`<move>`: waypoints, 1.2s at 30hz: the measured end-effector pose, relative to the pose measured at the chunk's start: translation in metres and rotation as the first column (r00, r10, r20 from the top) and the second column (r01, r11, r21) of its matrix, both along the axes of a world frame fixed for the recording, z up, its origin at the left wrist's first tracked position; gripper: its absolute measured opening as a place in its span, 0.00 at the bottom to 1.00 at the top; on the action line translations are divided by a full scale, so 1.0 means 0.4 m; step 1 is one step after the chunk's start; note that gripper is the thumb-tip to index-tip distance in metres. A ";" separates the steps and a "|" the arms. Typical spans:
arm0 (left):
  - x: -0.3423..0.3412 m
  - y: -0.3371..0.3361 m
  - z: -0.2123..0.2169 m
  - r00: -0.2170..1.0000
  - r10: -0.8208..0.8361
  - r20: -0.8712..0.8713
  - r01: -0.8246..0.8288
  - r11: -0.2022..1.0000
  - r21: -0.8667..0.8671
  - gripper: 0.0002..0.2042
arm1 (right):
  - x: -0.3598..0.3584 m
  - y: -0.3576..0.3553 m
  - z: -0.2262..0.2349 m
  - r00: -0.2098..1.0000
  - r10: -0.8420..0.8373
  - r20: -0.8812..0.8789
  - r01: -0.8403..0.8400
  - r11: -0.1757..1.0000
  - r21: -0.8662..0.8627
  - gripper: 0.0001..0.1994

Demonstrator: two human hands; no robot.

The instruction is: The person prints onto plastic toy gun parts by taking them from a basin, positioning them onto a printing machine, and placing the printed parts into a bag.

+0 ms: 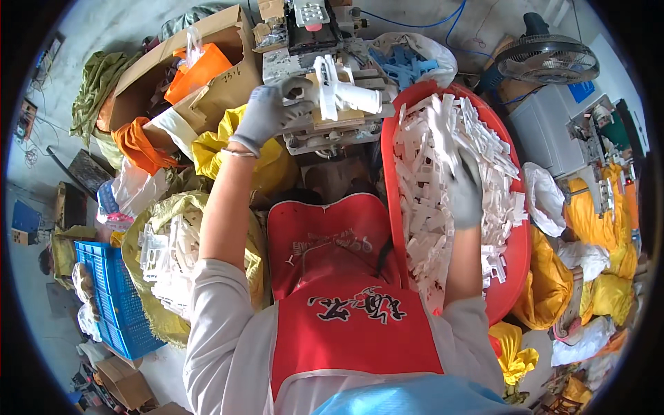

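Left hand (266,114), gloved, fingers curled around white plastic part (339,93) seated on small bench machine (315,76), part lying just right of fingertips. Right hand (465,190), gloved, fingers bent down into white parts heap (443,145) near red basin's (515,270) far edge; grasp unclear.

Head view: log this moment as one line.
left hand: on white plastic part at machine | right hand: in red tub of white parts
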State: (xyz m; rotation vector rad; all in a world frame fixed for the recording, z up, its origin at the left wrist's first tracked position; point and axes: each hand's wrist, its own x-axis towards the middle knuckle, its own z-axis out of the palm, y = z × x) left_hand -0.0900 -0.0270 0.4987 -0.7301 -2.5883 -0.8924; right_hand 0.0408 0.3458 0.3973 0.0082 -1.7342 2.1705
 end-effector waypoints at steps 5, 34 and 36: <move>0.087 -0.122 0.006 0.987 0.158 0.006 -0.155 0.966 0.209 0.17 | -0.189 -0.128 0.151 0.941 0.332 0.073 -0.339 0.933 0.125 0.17; 0.556 -0.525 -0.128 0.765 0.629 -0.140 -0.602 0.775 0.192 0.12 | 0.373 0.199 -0.315 0.627 -0.352 0.695 -0.692 0.158 0.705 0.27; 0.526 -0.490 -0.127 0.800 0.577 -0.166 -0.545 0.814 0.200 0.12 | 0.386 0.195 -0.347 0.629 -0.335 0.701 -0.698 0.152 0.699 0.26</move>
